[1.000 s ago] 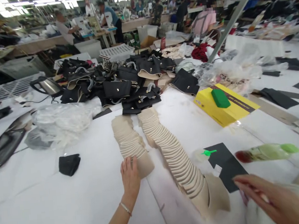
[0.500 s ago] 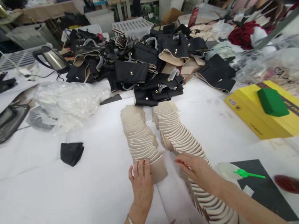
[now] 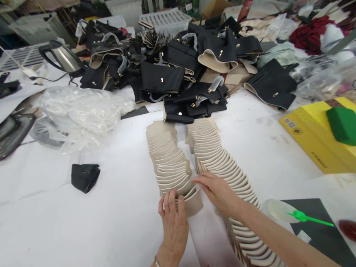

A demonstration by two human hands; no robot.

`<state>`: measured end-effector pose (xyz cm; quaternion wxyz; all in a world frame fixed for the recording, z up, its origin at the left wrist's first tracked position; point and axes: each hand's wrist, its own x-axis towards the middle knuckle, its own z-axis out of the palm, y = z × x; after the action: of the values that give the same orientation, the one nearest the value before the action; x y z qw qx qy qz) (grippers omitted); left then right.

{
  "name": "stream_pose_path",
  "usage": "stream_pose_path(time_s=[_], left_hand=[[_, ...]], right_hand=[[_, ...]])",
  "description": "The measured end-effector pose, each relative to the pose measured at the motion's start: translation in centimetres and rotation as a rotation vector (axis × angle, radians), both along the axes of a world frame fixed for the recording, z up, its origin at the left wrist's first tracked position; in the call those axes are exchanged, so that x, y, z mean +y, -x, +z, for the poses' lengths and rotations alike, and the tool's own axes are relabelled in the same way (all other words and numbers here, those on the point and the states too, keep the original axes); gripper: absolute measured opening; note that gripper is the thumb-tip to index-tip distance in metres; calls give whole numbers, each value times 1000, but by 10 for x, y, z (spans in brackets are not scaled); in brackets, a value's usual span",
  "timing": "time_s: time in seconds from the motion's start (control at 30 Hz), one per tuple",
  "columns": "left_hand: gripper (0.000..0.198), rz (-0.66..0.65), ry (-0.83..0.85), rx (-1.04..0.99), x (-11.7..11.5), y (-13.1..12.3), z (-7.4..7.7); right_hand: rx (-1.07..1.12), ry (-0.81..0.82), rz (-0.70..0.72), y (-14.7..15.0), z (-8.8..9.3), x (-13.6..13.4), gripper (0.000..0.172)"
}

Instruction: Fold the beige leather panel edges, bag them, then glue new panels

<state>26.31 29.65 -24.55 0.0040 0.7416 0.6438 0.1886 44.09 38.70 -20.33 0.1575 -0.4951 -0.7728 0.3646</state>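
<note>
Two long rows of overlapping beige leather-like pieces lie on the white table: a left row (image 3: 167, 151) and a right row (image 3: 230, 166). At the near end of the left row, my left hand (image 3: 175, 223) has curled fingers on the nearest beige piece (image 3: 194, 204). That piece is slightly bowed, with a gap behind its upper edge. My right hand (image 3: 217, 192) reaches across the right row. Its fingers are pinched together at the right edge of the left row; what lies between the tips is too small to make out.
Black bags (image 3: 163, 78) are heaped beyond the rows. Clear plastic (image 3: 83, 115) and a small black piece (image 3: 85, 177) lie left. At right are a yellow box (image 3: 312, 138) with a green block (image 3: 347, 126), a pale dish (image 3: 281, 211) with a green stick (image 3: 312, 219), and a dark board (image 3: 327, 236).
My right hand has moved left, from above the right row to the left row's edge. The nearest beige piece, flat before, now bows away from the piece behind it under my left fingers.
</note>
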Motion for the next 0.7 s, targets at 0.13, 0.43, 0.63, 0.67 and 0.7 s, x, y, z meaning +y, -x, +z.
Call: stream_pose_path(time_s=[0.13,0.43,0.63,0.67,0.7], left_hand=[[30,-15,17,-18,2,1,-1],[58,19,83,45,14,-1,9],[71,53,254,136,33,-3,20],[70,51,255,144,33,-3,20],[67,47,245,149,32,-3,19]], right_hand=[[-13,-58,41,9,-4,7,35],[-4,-87,25,17,-10,15,41],[10,-103,27,18,-12,18,43],[11,-102,25,18,-13,18,42],[11,-99,23,18,-13,18,42]])
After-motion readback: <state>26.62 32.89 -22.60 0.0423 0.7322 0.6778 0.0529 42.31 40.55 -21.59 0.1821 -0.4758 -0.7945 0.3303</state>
